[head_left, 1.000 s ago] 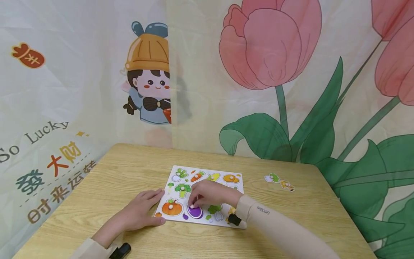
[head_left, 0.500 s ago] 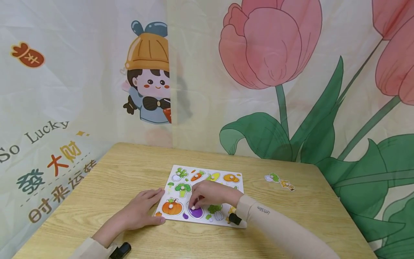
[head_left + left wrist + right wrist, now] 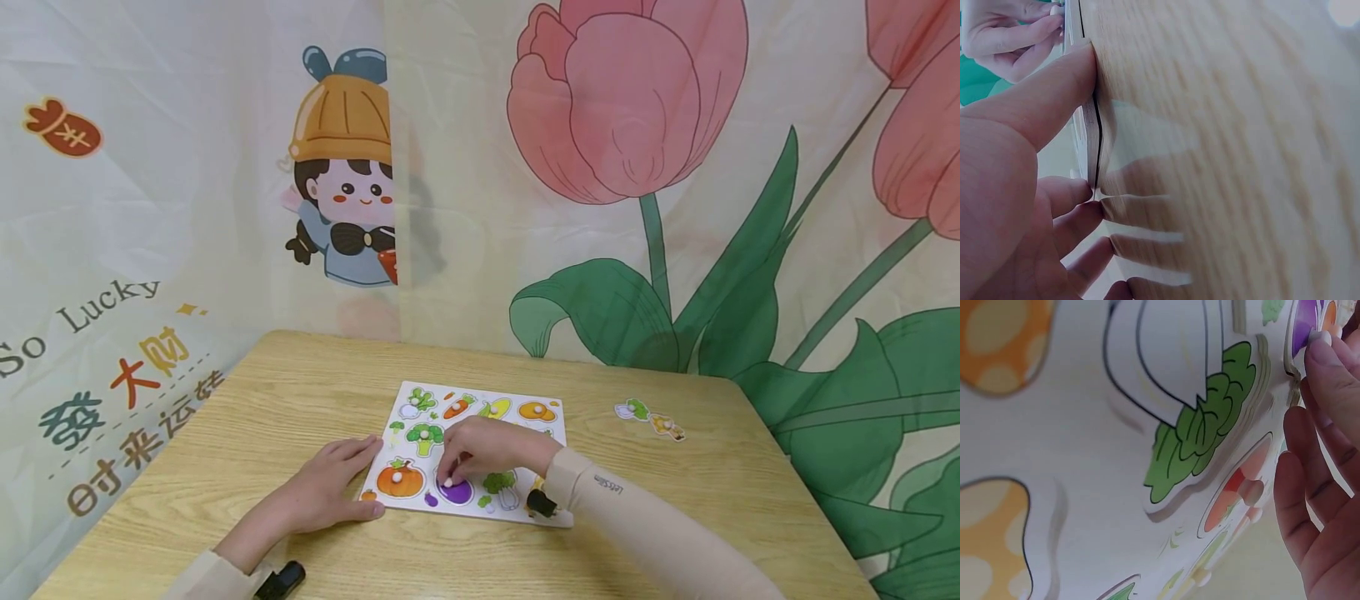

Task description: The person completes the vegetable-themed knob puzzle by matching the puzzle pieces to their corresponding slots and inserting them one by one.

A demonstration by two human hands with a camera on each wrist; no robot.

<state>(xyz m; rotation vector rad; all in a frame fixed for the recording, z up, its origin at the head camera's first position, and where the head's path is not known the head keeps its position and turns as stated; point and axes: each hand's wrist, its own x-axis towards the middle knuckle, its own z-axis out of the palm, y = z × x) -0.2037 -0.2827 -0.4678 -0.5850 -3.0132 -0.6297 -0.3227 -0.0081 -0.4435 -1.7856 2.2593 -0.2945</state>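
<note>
A white vegetable puzzle board (image 3: 480, 515) lies flat on the table. My right hand (image 3: 480, 450) is over its middle, pinching the white knob of the purple eggplant piece (image 3: 457, 494) between thumb and fingertips. In the right wrist view the same eggplant piece (image 3: 1305, 325) appears beyond the thumb, at the upper right. My left hand (image 3: 330, 487) rests at the board's left side. Its fingers touch the left edge and its thumb lies at the near left corner, as the left wrist view also shows along the board's edge (image 3: 1090, 140).
Knobbed pieces sit in the board, among them a pumpkin (image 3: 400, 479), a broccoli (image 3: 425, 437) and a carrot (image 3: 457, 407). Two loose pieces, a leafy green vegetable (image 3: 633, 410) and an orange-yellow one (image 3: 667, 427), lie on the wooden table (image 3: 315, 375) to the right.
The eggplant piece has shifted very slightly to the right under my right fingers and lies flatter in its outline. The left hand stays in place.
</note>
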